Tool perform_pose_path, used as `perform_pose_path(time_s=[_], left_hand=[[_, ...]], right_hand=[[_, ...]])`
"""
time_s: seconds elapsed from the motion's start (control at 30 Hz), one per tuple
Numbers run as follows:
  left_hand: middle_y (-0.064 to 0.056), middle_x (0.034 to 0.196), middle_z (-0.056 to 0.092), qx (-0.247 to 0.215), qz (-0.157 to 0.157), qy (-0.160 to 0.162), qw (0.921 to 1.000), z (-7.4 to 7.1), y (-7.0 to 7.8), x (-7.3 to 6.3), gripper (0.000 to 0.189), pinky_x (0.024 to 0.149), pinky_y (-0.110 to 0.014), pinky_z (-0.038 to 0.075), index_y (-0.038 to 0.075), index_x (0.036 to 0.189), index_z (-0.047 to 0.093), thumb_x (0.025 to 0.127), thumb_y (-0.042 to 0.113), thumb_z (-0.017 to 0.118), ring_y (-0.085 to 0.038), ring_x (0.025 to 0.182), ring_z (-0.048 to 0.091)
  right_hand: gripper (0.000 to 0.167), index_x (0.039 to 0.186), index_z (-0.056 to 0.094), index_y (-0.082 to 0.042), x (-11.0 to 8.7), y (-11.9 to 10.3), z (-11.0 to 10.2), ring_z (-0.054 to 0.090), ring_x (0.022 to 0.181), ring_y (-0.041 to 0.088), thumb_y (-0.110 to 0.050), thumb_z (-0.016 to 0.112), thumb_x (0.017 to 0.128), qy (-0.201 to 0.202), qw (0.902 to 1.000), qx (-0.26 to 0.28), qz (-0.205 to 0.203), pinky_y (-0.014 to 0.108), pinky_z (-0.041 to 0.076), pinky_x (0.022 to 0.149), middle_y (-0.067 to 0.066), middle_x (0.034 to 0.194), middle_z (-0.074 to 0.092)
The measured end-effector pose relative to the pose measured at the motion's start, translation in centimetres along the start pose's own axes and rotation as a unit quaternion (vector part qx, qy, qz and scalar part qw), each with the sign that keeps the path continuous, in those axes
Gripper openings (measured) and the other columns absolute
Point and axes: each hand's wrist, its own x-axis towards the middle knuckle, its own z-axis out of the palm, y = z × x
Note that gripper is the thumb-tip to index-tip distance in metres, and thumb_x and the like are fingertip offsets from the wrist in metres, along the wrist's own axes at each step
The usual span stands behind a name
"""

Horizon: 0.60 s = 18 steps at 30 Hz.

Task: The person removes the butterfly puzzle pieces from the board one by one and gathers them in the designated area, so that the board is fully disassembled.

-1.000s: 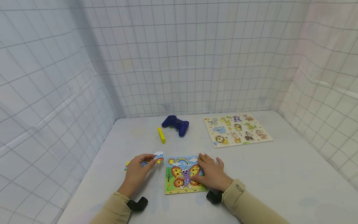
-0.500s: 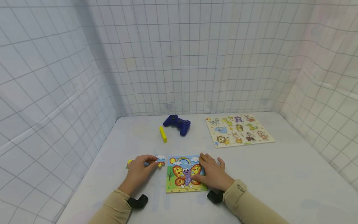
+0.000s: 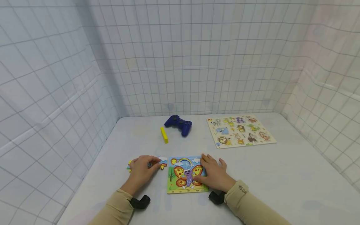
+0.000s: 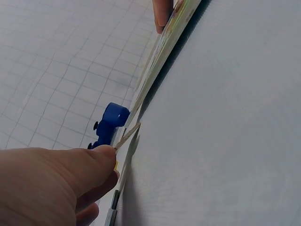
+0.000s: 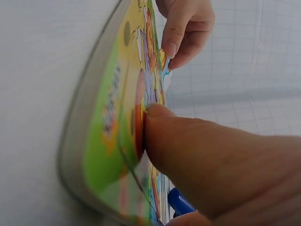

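My left hand [image 3: 141, 172] pinches a small puzzle piece [image 3: 163, 161] with clouds and a rainbow stripe between thumb and fingers. In the left wrist view the piece [image 4: 128, 135] shows edge-on, tilted against the table. Just right of it lies the square butterfly puzzle [image 3: 184, 179], flat on the table. My right hand [image 3: 215, 173] rests on the puzzle's right side, thumb pressing on the picture and the other fingers spread along the far right corner. Another colourful piece [image 3: 129, 165] lies partly hidden behind my left hand.
A blue game controller [image 3: 178, 124] and a yellow block [image 3: 164, 135] lie farther back. At the back right is a wooden animal puzzle board [image 3: 240, 130]. White grid-patterned cloth walls [image 3: 182, 62] enclose the table on the back and sides.
The puzzle piece in my left hand has moved slightly right and down, closer to the butterfly puzzle's left edge. My right hand keeps its place on the puzzle. The whole view has shifted slightly.
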Motion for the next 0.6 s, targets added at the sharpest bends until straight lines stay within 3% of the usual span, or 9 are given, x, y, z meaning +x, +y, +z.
perform_pose_path(time_s=[0.6], left_hand=[[0.008, 0.09, 0.071, 0.04, 0.007, -0.02, 0.999, -0.23, 0.39, -0.09, 0.009, 0.106, -0.064, 0.02, 0.022, 0.097, 0.077, 0.09, 0.023, 0.082, -0.027, 0.112, 0.058]], right_hand=[[0.091, 0.153, 0.046, -0.003, -0.04, 0.0, -0.08, 0.026, 0.155, 0.036, -0.06, 0.073, 0.088, -0.003, 1.0, -0.001, -0.001, 0.072, 0.006, 0.115, 0.014, 0.166, 0.034]])
